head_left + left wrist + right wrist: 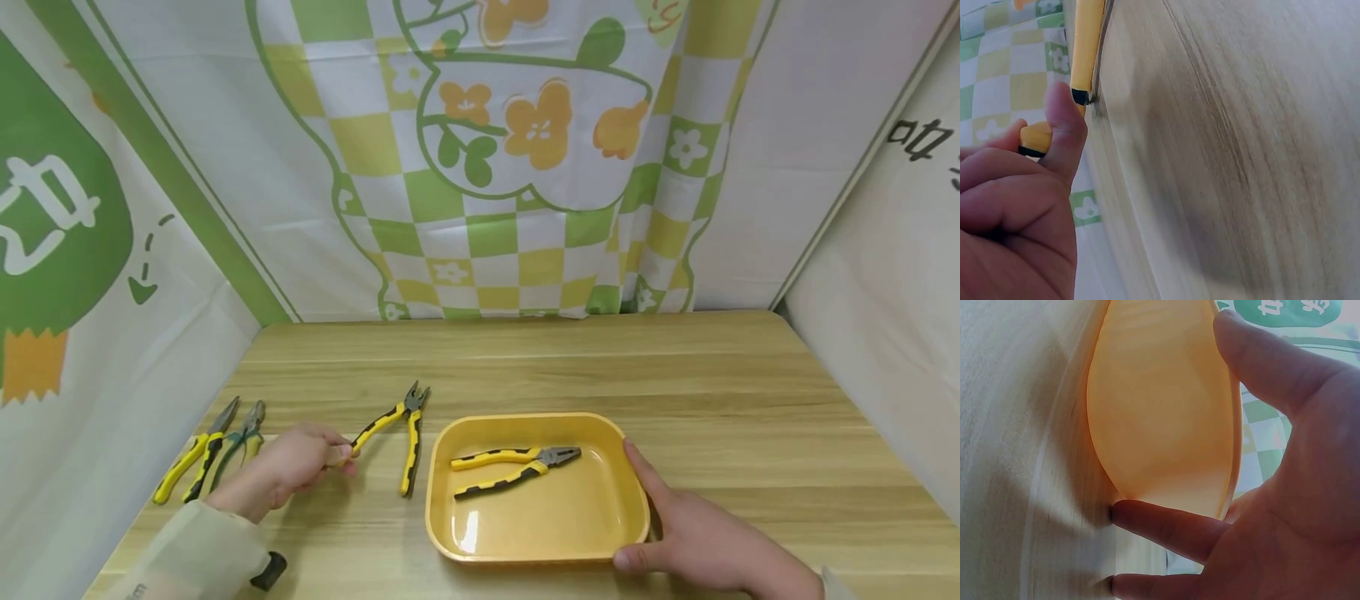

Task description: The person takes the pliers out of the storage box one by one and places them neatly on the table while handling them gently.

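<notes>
My left hand [302,460] pinches the end of one handle of the combination pliers [413,450], which lie spread with their head away from me. In the left wrist view, thumb and finger close on a yellow handle end [1036,139], while the other handle [1087,47] rises beside it. My right hand [693,529] holds the right end of a yellow plastic tray [536,560], thumb at the near corner and a finger along the far side. Inside the tray lies a second pair of combination pliers [504,485], handles apart, head to the right.
Left of my left hand lie long-nose pliers [197,458] with yellow and black handles and, beside them, pliers with green and yellow handles [238,446]. The wooden table [600,358] meets a patterned curtain [517,250] at the back, with cloth walls at both sides.
</notes>
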Demonstrator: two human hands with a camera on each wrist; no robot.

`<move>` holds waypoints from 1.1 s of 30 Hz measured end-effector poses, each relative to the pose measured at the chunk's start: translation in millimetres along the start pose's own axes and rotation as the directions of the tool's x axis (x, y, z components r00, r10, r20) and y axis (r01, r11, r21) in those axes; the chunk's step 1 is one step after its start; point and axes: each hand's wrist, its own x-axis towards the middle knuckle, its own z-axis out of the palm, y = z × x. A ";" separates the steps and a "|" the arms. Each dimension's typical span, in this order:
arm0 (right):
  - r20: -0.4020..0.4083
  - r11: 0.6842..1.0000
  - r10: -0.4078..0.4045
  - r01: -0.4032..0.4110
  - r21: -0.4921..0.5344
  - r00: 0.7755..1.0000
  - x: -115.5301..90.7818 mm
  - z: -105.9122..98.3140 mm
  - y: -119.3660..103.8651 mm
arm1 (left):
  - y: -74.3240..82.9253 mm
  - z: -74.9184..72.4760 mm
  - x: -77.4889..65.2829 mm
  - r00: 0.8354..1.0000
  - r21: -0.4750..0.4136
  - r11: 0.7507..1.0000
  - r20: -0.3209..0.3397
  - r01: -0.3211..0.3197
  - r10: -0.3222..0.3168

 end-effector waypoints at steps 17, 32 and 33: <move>-0.001 1.000 -0.001 0.001 -0.002 1.000 0.5 -0.9 -0.1 | 4.1 12.7 -1.6 0.999 0.125 0.992 0.031 0.000 -0.004; 0.013 1.000 -0.003 0.003 0.009 1.000 -0.2 -1.7 0.1 | 22.0 8.5 -5.6 0.997 0.522 0.850 0.036 -0.077 0.069; 0.015 1.000 0.001 -0.001 0.011 1.000 -0.3 -1.9 -0.1 | 25.6 9.1 -6.0 0.995 0.568 0.817 0.038 -0.100 0.095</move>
